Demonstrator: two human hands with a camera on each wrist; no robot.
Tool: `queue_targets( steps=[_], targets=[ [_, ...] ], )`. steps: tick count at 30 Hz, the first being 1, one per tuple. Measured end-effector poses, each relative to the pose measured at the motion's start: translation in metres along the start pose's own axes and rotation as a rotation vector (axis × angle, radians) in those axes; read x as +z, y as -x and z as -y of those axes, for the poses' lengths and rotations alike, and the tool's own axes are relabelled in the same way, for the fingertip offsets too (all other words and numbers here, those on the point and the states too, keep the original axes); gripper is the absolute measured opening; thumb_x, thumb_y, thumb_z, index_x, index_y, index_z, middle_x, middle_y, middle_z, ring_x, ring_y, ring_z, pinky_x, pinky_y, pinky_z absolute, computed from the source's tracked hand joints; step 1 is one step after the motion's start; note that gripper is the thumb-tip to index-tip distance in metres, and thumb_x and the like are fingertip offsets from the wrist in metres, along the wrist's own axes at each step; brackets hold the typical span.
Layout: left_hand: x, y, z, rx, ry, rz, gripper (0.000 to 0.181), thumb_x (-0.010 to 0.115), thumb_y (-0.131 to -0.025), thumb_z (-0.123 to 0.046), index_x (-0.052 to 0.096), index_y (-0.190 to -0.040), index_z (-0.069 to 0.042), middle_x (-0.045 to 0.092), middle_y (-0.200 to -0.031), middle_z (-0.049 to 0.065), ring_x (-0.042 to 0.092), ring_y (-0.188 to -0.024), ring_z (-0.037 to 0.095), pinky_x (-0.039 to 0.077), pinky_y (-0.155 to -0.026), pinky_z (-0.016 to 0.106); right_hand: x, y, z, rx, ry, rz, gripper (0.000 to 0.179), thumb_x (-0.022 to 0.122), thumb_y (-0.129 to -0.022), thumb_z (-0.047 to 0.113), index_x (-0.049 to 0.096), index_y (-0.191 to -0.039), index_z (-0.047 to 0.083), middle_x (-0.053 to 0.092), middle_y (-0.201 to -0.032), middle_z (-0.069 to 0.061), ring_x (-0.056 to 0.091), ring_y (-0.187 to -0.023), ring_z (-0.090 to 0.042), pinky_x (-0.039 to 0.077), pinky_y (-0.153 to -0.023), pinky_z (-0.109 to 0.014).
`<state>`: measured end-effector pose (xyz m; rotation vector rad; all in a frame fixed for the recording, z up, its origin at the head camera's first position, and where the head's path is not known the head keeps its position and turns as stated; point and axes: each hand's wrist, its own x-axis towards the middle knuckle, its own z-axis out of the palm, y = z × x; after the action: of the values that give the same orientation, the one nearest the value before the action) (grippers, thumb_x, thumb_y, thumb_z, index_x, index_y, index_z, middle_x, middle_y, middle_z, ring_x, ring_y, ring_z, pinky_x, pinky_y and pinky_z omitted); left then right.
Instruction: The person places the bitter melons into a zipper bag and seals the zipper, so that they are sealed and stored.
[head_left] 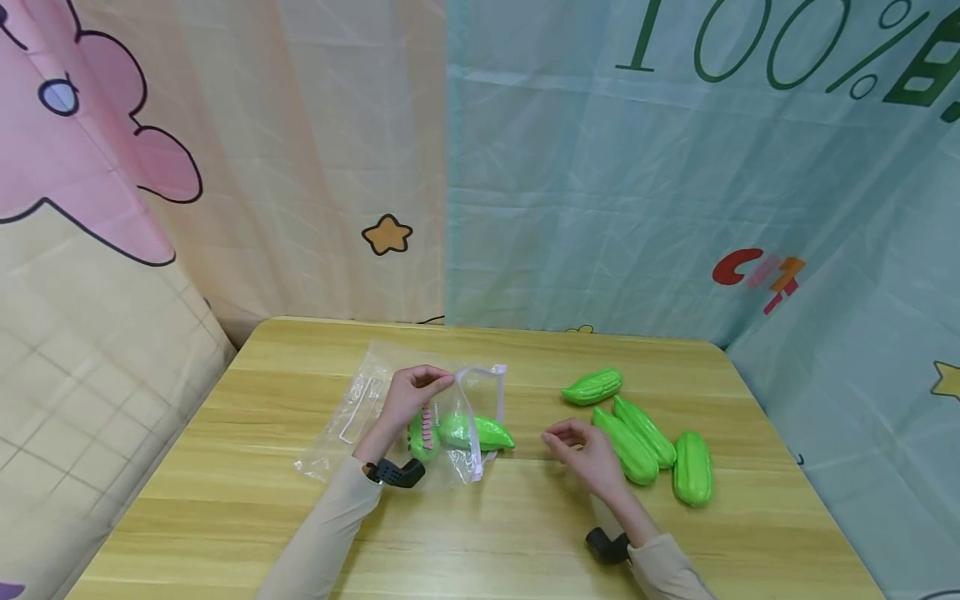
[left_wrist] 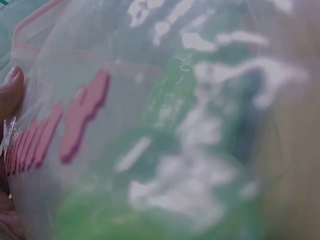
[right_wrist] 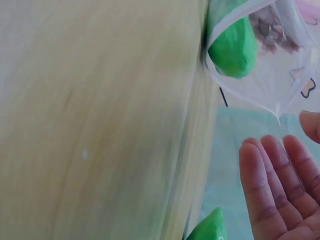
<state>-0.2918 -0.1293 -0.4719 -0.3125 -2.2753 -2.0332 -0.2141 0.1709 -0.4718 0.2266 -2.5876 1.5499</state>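
A clear zip bag [head_left: 352, 417] with a pale purple-edged mouth lies on its side. My left hand [head_left: 408, 396] pinches the upper rim of its mouth between thumb and fingers. Green bitter gourds show through the plastic, and one bitter gourd [head_left: 495, 433] pokes its tip out at the opening. Pink print [left_wrist: 85, 115] marks the bag in the left wrist view. Between the bag and the loose gourds, my right hand [head_left: 588, 458] hovers with fingers slightly bent, holding nothing. In the right wrist view its fingers [right_wrist: 257, 175] are extended below the bag's gaping mouth.
Several loose bitter gourds lie right of the right hand: a single gourd [head_left: 592, 387] at the back, a touching pair [head_left: 626, 446], and another gourd [head_left: 693, 468] farther right. The wooden table [head_left: 480, 550] ends at printed curtains [head_left: 562, 208] behind.
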Motion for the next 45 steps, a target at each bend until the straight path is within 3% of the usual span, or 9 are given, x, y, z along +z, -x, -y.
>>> queue_targets(
  steps=[3, 9, 17, 22, 29, 35, 40, 45],
  targets=[
    [0.000, 0.000, 0.001, -0.009, 0.001, 0.000, 0.025, 0.075, -0.083, -0.025, 0.071, -0.093, -0.003, 0.070, -0.089, 0.004, 0.060, -0.086, 0.020, 0.046, -0.076, 0.030, -0.004, 0.001, 0.001, 0.002, -0.028, -0.055, 0.020, 0.075, -0.084, 0.020, 0.070, -0.094, 0.004, 0.068, -0.085, -0.002, 0.062, -0.079, -0.016, 0.050, -0.067, -0.025],
    [0.000, 0.000, -0.001, -0.012, 0.000, 0.001, 0.025, 0.075, -0.083, -0.025, 0.071, -0.094, -0.003, 0.070, -0.089, 0.004, 0.056, -0.080, 0.019, 0.044, -0.070, 0.029, -0.017, 0.011, 0.027, -0.104, -0.017, -0.180, 0.017, 0.074, -0.082, 0.005, 0.068, -0.094, -0.005, 0.068, -0.086, -0.012, 0.063, -0.076, -0.020, 0.050, -0.066, -0.026],
    [0.000, 0.001, -0.001, -0.023, 0.001, -0.007, 0.025, 0.076, -0.083, -0.025, 0.071, -0.093, -0.003, 0.070, -0.088, 0.004, 0.057, -0.081, 0.019, 0.044, -0.072, 0.030, -0.031, 0.005, -0.009, -0.206, -0.013, -0.381, 0.017, 0.080, -0.077, 0.005, 0.071, -0.091, 0.002, 0.069, -0.088, -0.007, 0.059, -0.074, -0.009, 0.049, -0.065, -0.023],
    [0.000, 0.002, 0.000, -0.020, 0.003, -0.010, 0.024, 0.075, -0.083, -0.024, 0.071, -0.093, -0.003, 0.070, -0.088, 0.004, 0.056, -0.079, 0.018, 0.043, -0.070, 0.028, -0.042, 0.007, -0.012, -0.182, 0.040, -0.444, 0.023, 0.082, -0.075, 0.010, 0.072, -0.093, 0.002, 0.067, -0.090, -0.005, 0.059, -0.076, -0.019, 0.047, -0.066, -0.025],
    [0.000, 0.001, 0.001, -0.031, 0.008, -0.011, 0.025, 0.075, -0.083, -0.026, 0.071, -0.093, -0.003, 0.069, -0.088, 0.004, 0.057, -0.080, 0.020, 0.044, -0.071, 0.029, -0.054, 0.010, -0.016, -0.186, 0.137, -0.476, 0.032, 0.086, -0.068, 0.006, 0.071, -0.096, 0.001, 0.063, -0.091, -0.009, 0.051, -0.082, -0.011, 0.042, -0.068, -0.032],
    [0.000, 0.001, 0.000, -0.018, 0.024, -0.011, 0.024, 0.075, -0.084, -0.022, 0.071, -0.093, -0.001, 0.070, -0.087, 0.003, 0.059, -0.081, 0.017, 0.045, -0.073, 0.028, -0.061, 0.013, -0.022, -0.147, 0.218, -0.450, 0.039, 0.088, -0.066, 0.010, 0.069, -0.099, 0.002, 0.062, -0.096, -0.013, 0.050, -0.087, -0.026, 0.038, -0.072, -0.035],
    [0.001, 0.001, 0.000, 0.018, 0.048, -0.007, 0.023, 0.073, -0.084, -0.015, 0.069, -0.095, 0.005, 0.070, -0.087, 0.005, 0.062, -0.083, 0.014, 0.048, -0.076, 0.026, -0.068, 0.018, -0.026, -0.107, 0.317, -0.416, 0.046, 0.089, -0.065, 0.016, 0.068, -0.103, 0.002, 0.060, -0.100, -0.015, 0.051, -0.093, -0.029, 0.035, -0.077, -0.039],
    [0.002, 0.001, 0.001, 0.025, 0.053, -0.008, 0.021, 0.074, -0.084, -0.016, 0.070, -0.093, 0.003, 0.070, -0.086, 0.003, 0.062, -0.082, 0.015, 0.048, -0.075, 0.026, -0.073, 0.023, -0.029, -0.102, 0.406, -0.408, 0.051, 0.089, -0.064, 0.020, 0.067, -0.106, 0.000, 0.058, -0.099, -0.017, 0.050, -0.094, -0.034, 0.035, -0.079, -0.044]
  ],
)
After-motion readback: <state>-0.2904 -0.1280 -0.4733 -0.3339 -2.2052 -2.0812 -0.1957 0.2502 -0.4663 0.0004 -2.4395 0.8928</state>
